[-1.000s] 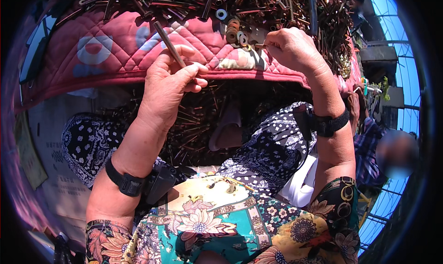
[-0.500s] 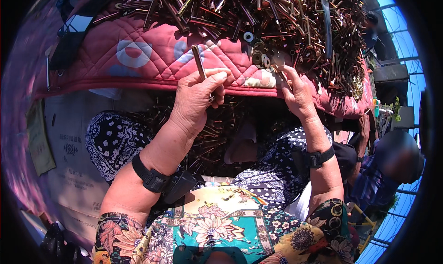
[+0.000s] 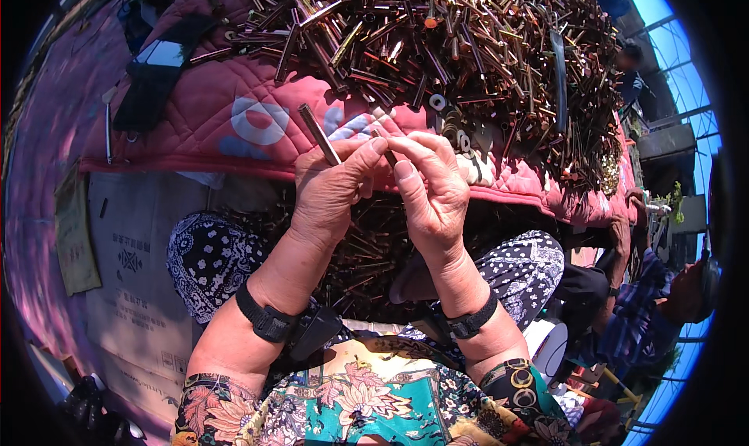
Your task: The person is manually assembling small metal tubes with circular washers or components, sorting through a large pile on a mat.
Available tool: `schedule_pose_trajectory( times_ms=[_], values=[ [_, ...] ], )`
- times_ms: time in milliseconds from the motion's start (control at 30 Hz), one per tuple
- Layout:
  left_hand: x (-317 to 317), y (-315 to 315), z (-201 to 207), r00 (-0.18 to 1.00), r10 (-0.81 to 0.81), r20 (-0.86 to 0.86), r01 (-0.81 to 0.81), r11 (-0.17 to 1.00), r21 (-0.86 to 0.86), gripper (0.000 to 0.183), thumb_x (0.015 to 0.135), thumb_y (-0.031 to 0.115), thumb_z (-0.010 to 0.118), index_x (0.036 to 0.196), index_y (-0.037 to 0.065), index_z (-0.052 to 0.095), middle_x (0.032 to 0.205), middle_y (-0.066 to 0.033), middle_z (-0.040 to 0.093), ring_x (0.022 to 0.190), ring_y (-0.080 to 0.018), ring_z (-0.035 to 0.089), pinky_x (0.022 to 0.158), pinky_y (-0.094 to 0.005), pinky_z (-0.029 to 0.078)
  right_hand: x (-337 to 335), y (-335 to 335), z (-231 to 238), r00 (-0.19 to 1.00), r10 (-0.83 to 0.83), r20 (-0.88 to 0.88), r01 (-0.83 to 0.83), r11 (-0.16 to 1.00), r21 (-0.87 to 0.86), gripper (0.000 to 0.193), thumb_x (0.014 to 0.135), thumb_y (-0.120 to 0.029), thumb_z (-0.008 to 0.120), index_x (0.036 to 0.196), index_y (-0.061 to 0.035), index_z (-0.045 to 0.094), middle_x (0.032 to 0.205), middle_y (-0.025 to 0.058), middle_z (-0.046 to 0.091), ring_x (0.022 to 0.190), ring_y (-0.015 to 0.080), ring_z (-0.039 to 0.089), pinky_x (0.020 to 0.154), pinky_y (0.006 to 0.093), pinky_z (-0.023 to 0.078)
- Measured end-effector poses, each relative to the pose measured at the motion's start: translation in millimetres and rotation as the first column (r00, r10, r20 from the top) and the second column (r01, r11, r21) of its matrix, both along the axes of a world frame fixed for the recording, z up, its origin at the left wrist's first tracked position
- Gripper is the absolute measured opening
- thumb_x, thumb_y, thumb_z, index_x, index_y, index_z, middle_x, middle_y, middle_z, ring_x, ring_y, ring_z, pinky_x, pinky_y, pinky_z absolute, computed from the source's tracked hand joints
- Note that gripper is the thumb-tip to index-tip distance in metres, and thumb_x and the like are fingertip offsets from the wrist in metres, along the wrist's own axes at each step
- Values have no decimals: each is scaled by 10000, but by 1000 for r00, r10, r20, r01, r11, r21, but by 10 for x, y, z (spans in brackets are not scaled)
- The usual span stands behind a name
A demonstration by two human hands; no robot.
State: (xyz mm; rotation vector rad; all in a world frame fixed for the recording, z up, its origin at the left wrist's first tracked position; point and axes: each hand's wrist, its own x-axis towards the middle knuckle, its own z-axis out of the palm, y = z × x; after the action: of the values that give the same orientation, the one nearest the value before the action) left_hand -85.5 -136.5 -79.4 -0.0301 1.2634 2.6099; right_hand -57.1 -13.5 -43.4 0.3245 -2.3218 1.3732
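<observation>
My left hand [image 3: 324, 196] is closed round a long metal bolt [image 3: 318, 134], which leans up and to the left out of the fist. Close beside it, my right hand [image 3: 435, 200] pinches a short dark metal piece [image 3: 385, 149] between thumb and fingers; its exact kind is too small to tell. The fingertips of both hands nearly meet over the near edge of a red quilt [image 3: 187, 126]. Just beyond my right hand a small group of washers [image 3: 463, 140] lies on the quilt, with a pale washer [image 3: 438, 102] by the pile.
A large heap of bolts and metal sleeves [image 3: 484, 48] covers the quilt's far side, with a dark strip [image 3: 559, 79] on it. More metal parts [image 3: 359, 251] lie below, between my legs. Cardboard [image 3: 140, 251] is at left. Another person's arm [image 3: 620, 239] reaches in at right.
My right hand has come left from beside the washers to my left hand, bringing the short metal piece. The left hand still holds the bolt. The view has shifted slightly.
</observation>
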Motion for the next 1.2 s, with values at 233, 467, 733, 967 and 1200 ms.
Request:
schedule_pose_trajectory(
  times_ms=[233, 467, 733, 967, 1200],
  values=[
    [-54, -117, 13, 998, -33, 56, 33, 999, -2, 197, 805, 198, 669, 777, 3, 662, 598, -5, 564, 450, -54, 435, 397, -185, 271, -113, -64, -66, 996, 17, -85, -9, 996, 91, 204, 785, -99, 628, 962, 3, 630, 974, 129, 579, 971, 274, 535, 846, 349, 429],
    [128, 52, 28, 963, -211, 166, 191, 973, 128, 139, 813, 167, 650, 789, 34, 616, 643, 3, 569, 507, -66, 515, 439, -180, 393, -351, -201, -131, 992, -67, 105, 95, 952, -292, 220, 864, -158, 558, 731, 17, 576, 741, 105, 577, 689, 198, 541, 644, 285, 435],
    [-4, -28, 121, 964, -209, 165, 175, 964, 199, 118, 867, 154, 558, 864, 37, 566, 751, -81, 616, 573, -126, 599, 446, -186, 431, -1455, 736, 367, 883, -368, -292, 467, 751, 467, 254, 783, -298, 629, 785, -44, 624, 796, 127, 610, 736, 291, 591, 682, 376, 478],
    [-106, -38, -1, 976, -151, 157, 119, 973, 197, 107, 856, 62, 536, 933, 49, 464, 783, -118, 618, 593, -154, 607, 472, -199, 473, -1828, 793, 488, 808, -576, -125, 315, 243, 918, 343, 764, -388, 584, 867, -68, 651, 902, 163, 644, 875, 330, 619, 759, 439, 485],
    [-118, -41, -83, 971, -142, 192, 101, 973, 208, 88, 836, 14, 499, 911, 50, 470, 823, -147, 631, 589, -171, 617, 462, -213, 496, -1278, 1208, 801, 874, -376, -307, 482, 750, 453, 174, 837, -184, 531, 883, -31, 600, 755, 163, 624, 695, 251, 617, 616, 366, 471]
  ],
)
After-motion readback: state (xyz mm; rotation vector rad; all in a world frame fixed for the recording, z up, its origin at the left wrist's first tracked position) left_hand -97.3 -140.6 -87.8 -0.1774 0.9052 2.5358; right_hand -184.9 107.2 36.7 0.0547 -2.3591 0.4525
